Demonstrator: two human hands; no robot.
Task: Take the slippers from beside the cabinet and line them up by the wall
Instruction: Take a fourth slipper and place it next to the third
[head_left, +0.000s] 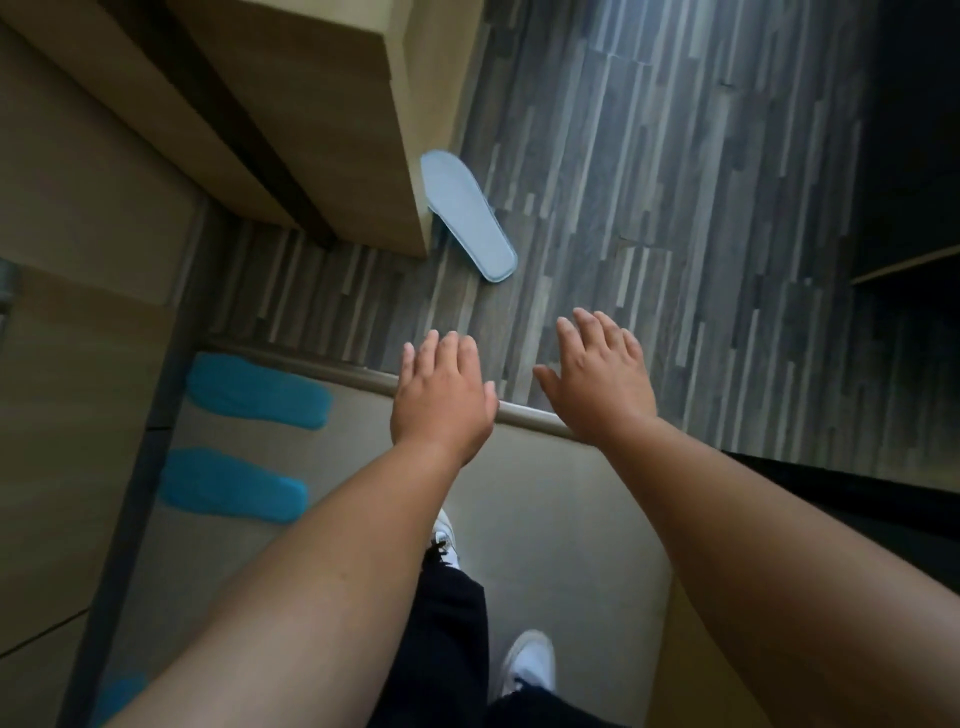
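Note:
A pale grey-blue slipper (467, 213) lies sole-up on the striped wood floor, its toe end against the side of the wooden cabinet (332, 130). Two bright blue slippers (260, 389) (234, 486) lie side by side on the beige floor at the left, next to the wall. A third blue shape (122, 696) shows at the bottom left, partly hidden by my arm. My left hand (441, 395) and my right hand (597, 374) are stretched forward, palms down, fingers apart, holding nothing. Both hover short of the grey slipper.
A metal threshold strip (363, 376) divides the beige floor from the striped wood floor (675, 208). My white shoes (527, 665) and dark trousers stand on the beige floor. A dark opening with a shelf (904, 265) is at the right.

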